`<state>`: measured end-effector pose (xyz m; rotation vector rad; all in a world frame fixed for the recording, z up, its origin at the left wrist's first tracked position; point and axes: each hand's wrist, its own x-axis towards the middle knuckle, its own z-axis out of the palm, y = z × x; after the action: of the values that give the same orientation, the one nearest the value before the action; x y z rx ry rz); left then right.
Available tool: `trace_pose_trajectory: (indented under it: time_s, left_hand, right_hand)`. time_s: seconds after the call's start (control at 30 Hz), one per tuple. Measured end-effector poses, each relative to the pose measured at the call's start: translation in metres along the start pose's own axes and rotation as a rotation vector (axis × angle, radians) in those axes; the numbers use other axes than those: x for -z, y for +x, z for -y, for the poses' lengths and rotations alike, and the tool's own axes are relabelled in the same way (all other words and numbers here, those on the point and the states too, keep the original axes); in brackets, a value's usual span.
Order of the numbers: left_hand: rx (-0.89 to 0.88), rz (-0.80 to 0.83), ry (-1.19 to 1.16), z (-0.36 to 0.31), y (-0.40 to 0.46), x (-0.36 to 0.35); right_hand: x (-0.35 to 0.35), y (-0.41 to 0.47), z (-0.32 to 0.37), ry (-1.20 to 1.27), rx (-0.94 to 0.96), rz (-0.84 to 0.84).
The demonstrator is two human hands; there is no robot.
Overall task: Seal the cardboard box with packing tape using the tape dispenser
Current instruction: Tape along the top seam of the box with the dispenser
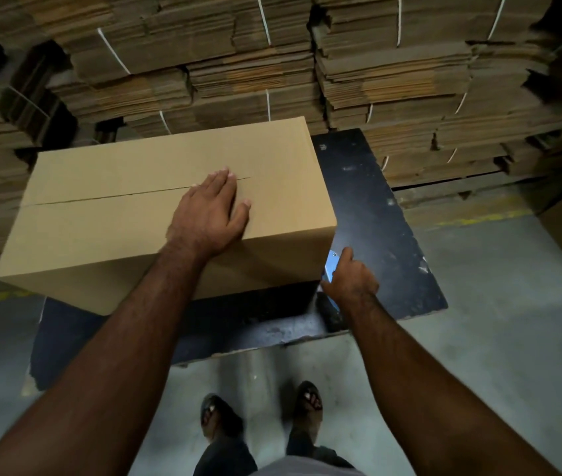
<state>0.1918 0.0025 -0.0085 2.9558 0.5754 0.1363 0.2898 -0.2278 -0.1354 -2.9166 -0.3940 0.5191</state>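
The left hand [211, 209] lay flat and open on the cardboard box [155, 214], fingers spread over its centre seam. The box sat on the dark table [375, 214], overhanging its left edge. Beside the box's right end, the right hand [350, 278] was curled around a blue tape dispenser [329, 266]; no legible writing showed.

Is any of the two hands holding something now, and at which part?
The right hand grips a blue tape dispenser, apparently by its handle, mostly hidden. The left hand holds nothing; it presses flat on the cardboard box.
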Motion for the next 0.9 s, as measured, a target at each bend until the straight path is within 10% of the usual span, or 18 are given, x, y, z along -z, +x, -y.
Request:
trace_pose_trajectory:
  time_s: [0.23, 0.7, 0.9]
  left_hand:
    - [-0.006, -0.026, 0.004, 0.003, 0.002, -0.003]
    - [-0.008, -0.050, -0.040, 0.005, -0.001, 0.000]
    - [0.139, -0.173, -0.750, 0.018, -0.008, 0.038]
  right_hand:
    - [0.010, 0.016, -0.013, 0.234, -0.033, 0.063]
    - [0.208, 0.005, 0.038, 1.580, 0.101, -0.142]
    - [0.238, -0.031, 0.094, 1.557, 0.327, 0.128]
